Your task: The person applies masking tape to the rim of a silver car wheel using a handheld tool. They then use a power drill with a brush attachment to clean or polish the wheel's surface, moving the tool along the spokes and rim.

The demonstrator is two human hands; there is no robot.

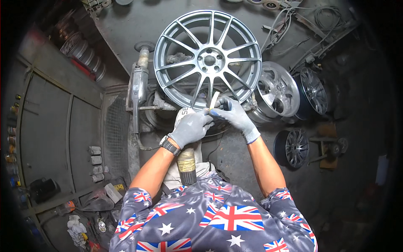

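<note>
Pale narrow strip: centre of the frame, slanting upward in front of the wheel's lower rim; its material cannot be told from where I stand.
Grey-gloved right hand: thumb and fingers closed in a pinch on the strip, its upper end free; the tip grip probably serves fine control of so slight a piece.
Grey-gloved left hand: fingers bent inward and close together at the strip's lower end; whether they grip it too, I cannot tell. Their nearness suggests a steadying role.
Silver-grey multi-spoke metal wheel: upper centre, face turned to the wearer, presumably so that spokes and rim lie within reach; its support is largely hidden.
Yellow-taped cylindrical tool handle: lower centre, beneath the left wrist, apparently parked close by.
Edges: the wheel's lower rim runs just beyond the fingers; a grey metal stand bounds the left, and a bright silver wheel crowds the right.
Open room: the grey floor right of centre gives the right elbow space; the left arm has less, between handle and stand.
</note>
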